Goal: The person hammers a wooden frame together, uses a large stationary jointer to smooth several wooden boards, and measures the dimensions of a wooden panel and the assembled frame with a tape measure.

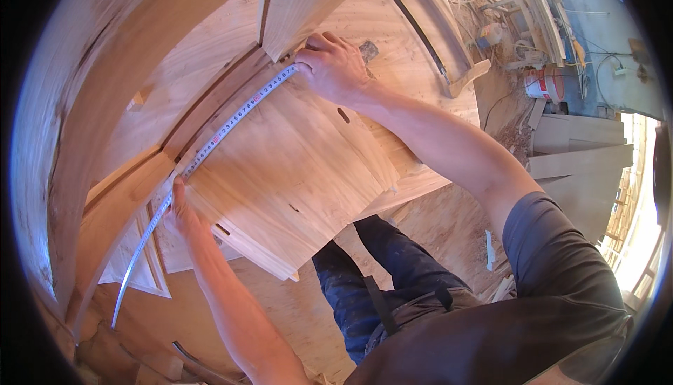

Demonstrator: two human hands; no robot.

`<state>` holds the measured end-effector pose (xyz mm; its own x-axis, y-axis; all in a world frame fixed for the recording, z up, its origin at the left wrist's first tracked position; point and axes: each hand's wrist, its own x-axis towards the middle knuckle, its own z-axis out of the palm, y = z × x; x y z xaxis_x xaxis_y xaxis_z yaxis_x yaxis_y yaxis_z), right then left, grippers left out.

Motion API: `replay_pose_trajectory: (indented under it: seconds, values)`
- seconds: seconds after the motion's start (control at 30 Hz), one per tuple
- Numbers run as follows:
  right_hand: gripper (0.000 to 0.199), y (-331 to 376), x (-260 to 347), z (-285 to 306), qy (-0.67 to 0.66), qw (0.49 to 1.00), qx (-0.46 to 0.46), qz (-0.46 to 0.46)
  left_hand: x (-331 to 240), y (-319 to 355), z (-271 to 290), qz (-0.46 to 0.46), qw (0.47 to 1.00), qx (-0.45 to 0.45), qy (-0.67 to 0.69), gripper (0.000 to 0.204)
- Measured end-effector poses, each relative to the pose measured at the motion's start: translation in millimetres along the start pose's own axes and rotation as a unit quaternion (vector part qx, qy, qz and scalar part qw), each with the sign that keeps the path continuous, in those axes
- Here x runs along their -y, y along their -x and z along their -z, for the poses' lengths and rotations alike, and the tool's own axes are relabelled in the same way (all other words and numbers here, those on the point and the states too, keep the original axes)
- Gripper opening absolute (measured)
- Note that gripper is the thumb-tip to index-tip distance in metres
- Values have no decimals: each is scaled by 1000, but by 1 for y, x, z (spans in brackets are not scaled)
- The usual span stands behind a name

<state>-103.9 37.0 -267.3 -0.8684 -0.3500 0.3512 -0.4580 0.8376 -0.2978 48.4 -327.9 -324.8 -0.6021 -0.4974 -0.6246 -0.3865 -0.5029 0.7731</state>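
Observation:
A white tape measure blade [219, 135] with dark marks stretches along the back edge of a light wooden panel [280, 175]. My right hand [333, 66] is closed on the blade at its upper end, against an upright wooden divider; whether the case is inside the fist is hidden. At the panel's left corner my left hand [184, 210] pinches the blade, thumb on top and the other fingers mostly hidden below. Past that hand the loose blade hangs down in a curve to the lower left. Small dark slots show in the panel's face.
Large wooden boards and a curved wooden piece [126, 49] surround the panel on the left and above. A dark strip [413, 28] lies on the board at the upper right. Beyond are a white and red bucket [545, 85], stacked boards [578, 147] and scraps on the dusty floor.

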Motion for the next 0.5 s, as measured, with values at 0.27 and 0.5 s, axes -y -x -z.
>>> replay_pose_trajectory:
  seconds: [0.27,0.5]
  values:
    - [3,8,-18,-10,-37,997,-50,38,-7,11,-14,-36,999,-19,-19,44]
    - [8,9,-23,-12,-51,990,-111,75,-4,7,-7,-40,999,-10,-14,43]
